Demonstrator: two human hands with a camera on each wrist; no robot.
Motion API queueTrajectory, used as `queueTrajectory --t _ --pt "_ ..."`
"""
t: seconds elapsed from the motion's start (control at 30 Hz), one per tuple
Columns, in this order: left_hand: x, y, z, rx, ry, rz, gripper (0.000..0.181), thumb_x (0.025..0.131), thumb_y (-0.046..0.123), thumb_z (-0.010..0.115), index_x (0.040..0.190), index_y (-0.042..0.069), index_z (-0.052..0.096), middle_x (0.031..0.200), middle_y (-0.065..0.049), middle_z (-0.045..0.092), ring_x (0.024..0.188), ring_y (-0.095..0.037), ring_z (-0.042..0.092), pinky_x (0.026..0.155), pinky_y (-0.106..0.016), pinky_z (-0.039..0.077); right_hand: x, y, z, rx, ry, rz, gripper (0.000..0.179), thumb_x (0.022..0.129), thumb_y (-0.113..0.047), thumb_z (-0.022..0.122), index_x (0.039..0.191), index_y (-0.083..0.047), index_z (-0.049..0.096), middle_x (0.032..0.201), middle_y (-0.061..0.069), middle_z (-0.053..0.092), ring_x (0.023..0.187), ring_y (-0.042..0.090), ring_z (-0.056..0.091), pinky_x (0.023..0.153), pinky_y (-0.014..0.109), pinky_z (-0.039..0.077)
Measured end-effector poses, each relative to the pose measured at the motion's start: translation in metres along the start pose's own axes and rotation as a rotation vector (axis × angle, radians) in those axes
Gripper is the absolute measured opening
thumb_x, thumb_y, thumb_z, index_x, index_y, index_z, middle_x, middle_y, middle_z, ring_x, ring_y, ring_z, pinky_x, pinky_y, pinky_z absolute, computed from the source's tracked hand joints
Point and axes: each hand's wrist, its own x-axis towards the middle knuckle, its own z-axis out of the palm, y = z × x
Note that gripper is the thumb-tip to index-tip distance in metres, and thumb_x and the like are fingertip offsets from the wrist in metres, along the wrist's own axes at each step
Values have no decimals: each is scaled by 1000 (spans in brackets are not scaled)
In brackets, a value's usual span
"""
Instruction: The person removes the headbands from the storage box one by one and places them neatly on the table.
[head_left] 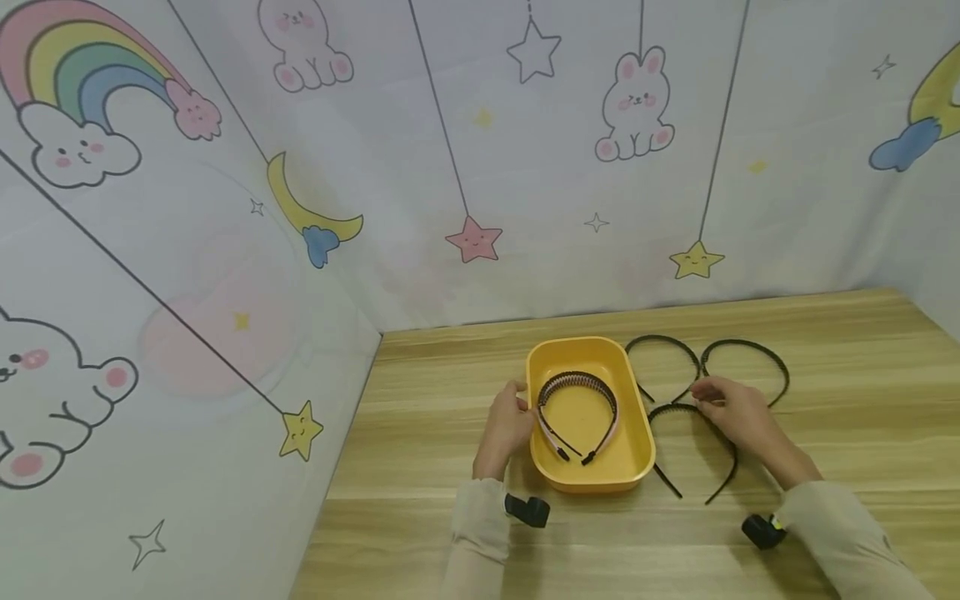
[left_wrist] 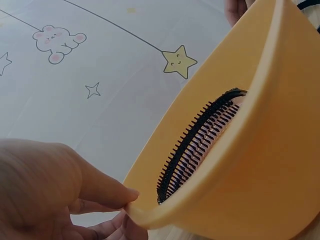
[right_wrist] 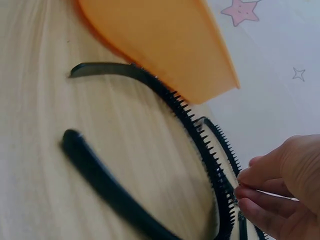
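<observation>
My left hand (head_left: 506,425) grips the left rim of a yellow plastic bin (head_left: 641,454), thumb on the inside and fingers beneath the edge in the left wrist view. Inside the bin lie toothed headbands (left_wrist: 200,145), black and pale pink, nested together. To the bin's right, my right hand (head_left: 742,417) is beside a black toothed headband (right_wrist: 205,145) lying on the table. Its fingers are loosely bent near that band's top; whether they touch it is unclear. Behind it lie two more black headbands, one left (head_left: 663,337) and one right (head_left: 750,342).
The wooden tabletop (head_left: 420,417) meets a pale cloth wall (head_left: 540,283) with cartoon prints at the back and left. A black wrist camera (head_left: 528,510) is strapped at the left cuff, another camera (head_left: 763,531) at the right.
</observation>
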Motion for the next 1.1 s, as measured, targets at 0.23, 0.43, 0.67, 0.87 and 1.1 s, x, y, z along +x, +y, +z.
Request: queueTrajectory --t 0.23,0.43,0.67,0.87,1.1 --pt "-1 2 0 -2 4 7 44 88 4 60 131 1 50 102 -16 60 88 -24 58 72 -34 51 9 -12 -6 16 19 3 23 89 -1 62 111 4 63 103 23 68 92 40 65 77 51 52" --pt "-1 2 0 2 7 8 44 88 4 61 131 1 50 102 -15 60 88 -24 58 71 -34 51 18 -25 -9 25 37 -20 24 90 -2 61 113 4 62 105 24 67 93 40 64 78 51 52" --pt "0 1 0 4 8 7 44 88 3 61 131 1 50 101 -15 60 86 -23 58 70 -34 51 28 -41 -5 84 21 -5 26 92 -4 59 116 5 60 108 24 66 97 40 63 81 49 53" --pt "0 0 1 9 13 8 44 88 4 61 130 1 51 101 -14 61 87 -23 58 72 -34 51 36 -56 1 124 17 -3 26 93 -7 59 117 3 61 110 23 66 100 40 63 81 49 53" --pt "0 0 1 2 7 3 44 89 5 60 132 2 50 103 -14 59 88 -23 58 72 -35 51 47 -66 10 138 15 -4 26 94 -9 58 117 1 61 112 21 66 101 38 63 85 49 52"
